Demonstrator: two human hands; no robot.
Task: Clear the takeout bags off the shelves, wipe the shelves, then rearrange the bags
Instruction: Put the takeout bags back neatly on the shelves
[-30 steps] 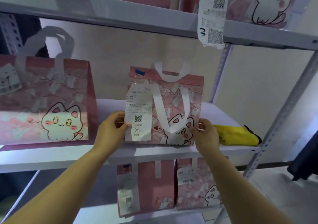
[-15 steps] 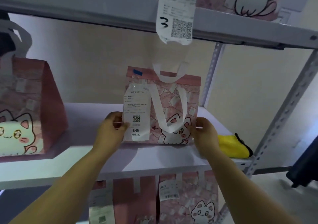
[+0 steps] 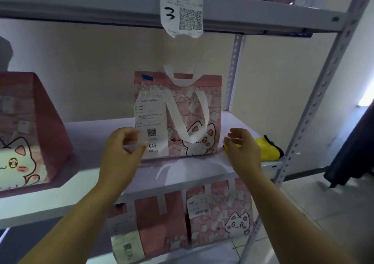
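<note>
A pink takeout bag (image 3: 194,109) with a cartoon cat, white handles and a receipt marked 046 stands upright on the middle shelf (image 3: 182,170). My left hand (image 3: 123,152) hovers just off the bag's lower left edge, fingers loosely curled, holding nothing. My right hand (image 3: 242,150) hangs off the bag's lower right corner, fingers relaxed and apart from it. A yellow cloth (image 3: 269,148) lies on the shelf behind my right hand.
A larger pink cat bag (image 3: 30,130) stands at the left of the same shelf. Two pink bags (image 3: 218,213) sit on the shelf below. A long receipt (image 3: 182,6) hangs from the upper shelf (image 3: 81,2). Metal uprights (image 3: 315,105) frame the right side.
Both hands have let go of the middle bag's sides and pulled back slightly. The view has shifted right, so the left bag sits further out of frame.
</note>
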